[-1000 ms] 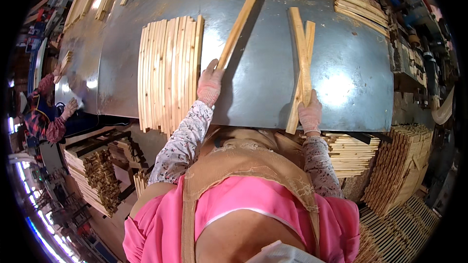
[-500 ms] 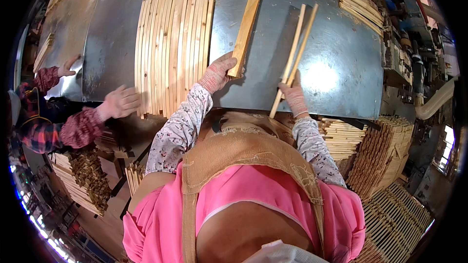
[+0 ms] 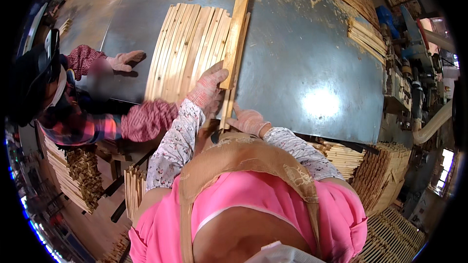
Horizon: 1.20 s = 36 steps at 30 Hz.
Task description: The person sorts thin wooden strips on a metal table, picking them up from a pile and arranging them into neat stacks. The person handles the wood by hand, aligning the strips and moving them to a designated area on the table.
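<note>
My left hand (image 3: pixel 208 87), in a pinkish knit glove, grips the near end of a thick wooden bar (image 3: pixel 239 22) that points away across the table. Beneath and beside the bar lie narrow wooden strips (image 3: pixel 228 109), their near ends poking past the table's edge. Against the side of these strips rests my gloved right hand (image 3: pixel 250 121), thumb and forefinger apart. Left of the bar, a row of pale wooden strips (image 3: pixel 187 44) lies side by side. The bar covers part of the row's right edge.
A co-worker's hand (image 3: pixel 126 61) is over the metal table (image 3: pixel 302 63) at left; the other sleeve (image 3: pixel 148 121) reaches toward the row beside my left forearm. More strips (image 3: pixel 365 39) lie at the far right. Stacked wood (image 3: pixel 382 175) stands below the table's right edge.
My right hand has brought the narrow strips leftward to the row. The bar in my left hand has shifted slightly left and nearer. The co-worker's near arm has reached in to the right.
</note>
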Each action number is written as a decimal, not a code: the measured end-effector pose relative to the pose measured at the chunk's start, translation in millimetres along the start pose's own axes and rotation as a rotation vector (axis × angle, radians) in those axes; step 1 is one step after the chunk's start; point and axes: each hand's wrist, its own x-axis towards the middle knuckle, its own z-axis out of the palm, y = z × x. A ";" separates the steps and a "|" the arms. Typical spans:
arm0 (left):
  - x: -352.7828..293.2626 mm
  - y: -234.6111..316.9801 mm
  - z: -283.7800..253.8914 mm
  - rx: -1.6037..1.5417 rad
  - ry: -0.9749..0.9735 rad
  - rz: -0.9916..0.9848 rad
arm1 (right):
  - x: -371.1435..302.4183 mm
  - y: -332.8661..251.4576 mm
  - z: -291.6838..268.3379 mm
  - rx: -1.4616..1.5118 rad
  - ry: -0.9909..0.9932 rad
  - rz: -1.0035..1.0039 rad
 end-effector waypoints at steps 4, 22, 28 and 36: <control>-0.7 -14.7 -23.5 -0.159 -0.127 0.024 | 26.4 11.4 2.4 0.075 0.074 -0.189; -96.7 -13.0 45.4 2.053 0.203 0.188 | -46.6 81.8 -152.8 -0.432 0.211 -0.639; -188.0 -79.4 31.1 1.492 0.857 -0.270 | 15.4 55.5 -170.8 0.436 0.641 -0.566; -332.5 -265.4 19.9 -0.158 1.635 0.310 | 143.6 27.4 -109.2 0.506 0.493 -0.271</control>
